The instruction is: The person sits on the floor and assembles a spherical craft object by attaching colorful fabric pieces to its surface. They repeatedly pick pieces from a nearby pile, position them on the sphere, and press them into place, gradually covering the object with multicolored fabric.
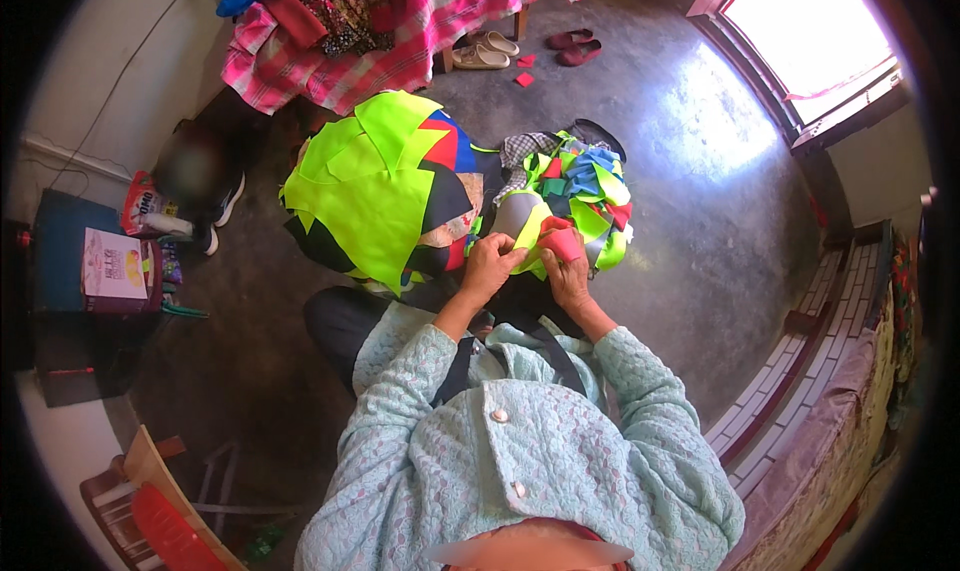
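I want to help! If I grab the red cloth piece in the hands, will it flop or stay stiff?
The red cloth piece probably flops: it already bends between the right hand and left hand. It is likely light, like the scraps in the pile.

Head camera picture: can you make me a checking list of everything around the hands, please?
Surface: grey floor, shiny with window light.
Job's things: red cloth piece; big patchwork bundle; scrap pile.
Clutter: slippers, red shoes, red scraps, boxes.
Grippers: left hand grips the fabric edge; right hand holds the red cloth piece.
Cables: thin wire on wall.
Surroundings: pink checked cloth, bright window, wooden chair.
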